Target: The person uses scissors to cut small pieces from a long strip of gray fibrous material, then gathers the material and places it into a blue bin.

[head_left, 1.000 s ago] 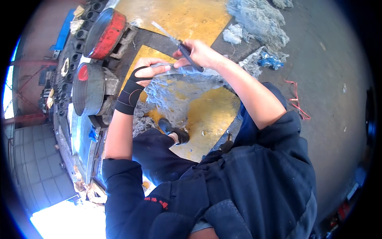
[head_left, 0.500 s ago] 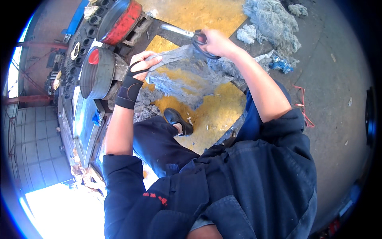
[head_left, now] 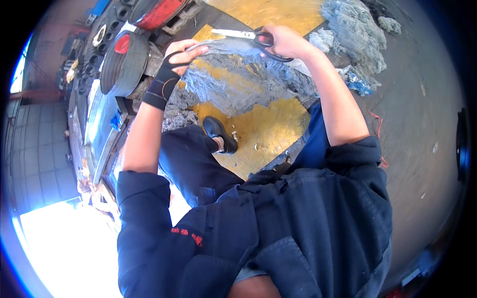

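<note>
My left hand (head_left: pixel 180 55), in a black wrist support, pinches one end of a grey strip of cloth (head_left: pixel 226 47) between thumb and fingers. My right hand (head_left: pixel 287 42) grips the black handles of a pair of scissors (head_left: pixel 233 34). Their silver blades point left, just above the strip, and whether they are parted I cannot tell. The strip runs from my left fingers toward the right hand, where its far end is hidden. Below it, a loose heap of frayed grey-blue fibre (head_left: pixel 223 87) spreads over a yellow board (head_left: pixel 278 126).
Another tangled grey-blue heap (head_left: pixel 355 37) lies on the dark floor at far right, with blue plastic (head_left: pixel 360 87) near it. At left stand a dark drum (head_left: pixel 124 64) and a red-sided one (head_left: pixel 161 15). My shoe (head_left: pixel 218 134) rests on the board; red cord (head_left: pixel 379 126) lies at right.
Both hands appear higher in the view, which has itself shifted. My right hand and the scissors have moved a little right, and the blades lie more level. Both holds are unchanged.
</note>
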Demonstrator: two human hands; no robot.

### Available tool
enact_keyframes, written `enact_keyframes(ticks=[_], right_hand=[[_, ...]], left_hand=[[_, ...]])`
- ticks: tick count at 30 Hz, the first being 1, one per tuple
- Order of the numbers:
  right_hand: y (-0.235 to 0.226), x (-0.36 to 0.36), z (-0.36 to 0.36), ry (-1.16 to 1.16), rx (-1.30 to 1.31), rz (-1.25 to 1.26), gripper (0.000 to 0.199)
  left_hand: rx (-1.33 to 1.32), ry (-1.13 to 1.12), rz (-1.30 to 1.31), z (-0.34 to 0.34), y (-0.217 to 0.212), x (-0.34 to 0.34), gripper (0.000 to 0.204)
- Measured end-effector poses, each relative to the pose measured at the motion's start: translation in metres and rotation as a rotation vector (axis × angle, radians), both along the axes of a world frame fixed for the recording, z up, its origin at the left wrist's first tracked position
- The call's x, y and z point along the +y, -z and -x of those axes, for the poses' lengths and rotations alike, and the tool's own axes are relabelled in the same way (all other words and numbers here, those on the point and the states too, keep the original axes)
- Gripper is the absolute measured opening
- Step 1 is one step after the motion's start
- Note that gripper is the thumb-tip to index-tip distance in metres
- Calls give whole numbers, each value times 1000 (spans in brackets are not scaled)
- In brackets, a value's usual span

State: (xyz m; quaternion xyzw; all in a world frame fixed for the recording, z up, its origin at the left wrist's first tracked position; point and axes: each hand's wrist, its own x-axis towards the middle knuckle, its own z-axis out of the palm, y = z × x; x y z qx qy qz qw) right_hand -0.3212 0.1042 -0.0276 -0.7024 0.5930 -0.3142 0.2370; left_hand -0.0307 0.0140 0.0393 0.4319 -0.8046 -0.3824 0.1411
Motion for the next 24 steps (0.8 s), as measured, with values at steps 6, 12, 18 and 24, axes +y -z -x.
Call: enact_keyframes(ticks=[6, 12, 18, 24], right_hand=[[13, -8, 10, 15, -235, -122, 42], [3, -7, 3, -55, -219, -141, 28], [6, -6, 12, -146, -344, -230, 29], [7, -2, -16, -316, -525, -280, 30]], left_hand=[[77, -36, -55, -10, 10, 5, 21], [-85, 6, 119, -29, 30, 5, 28], [-181, -9, -26, -14, 62, 37, 32], [217, -44, -557, -15, 130, 43, 54]])
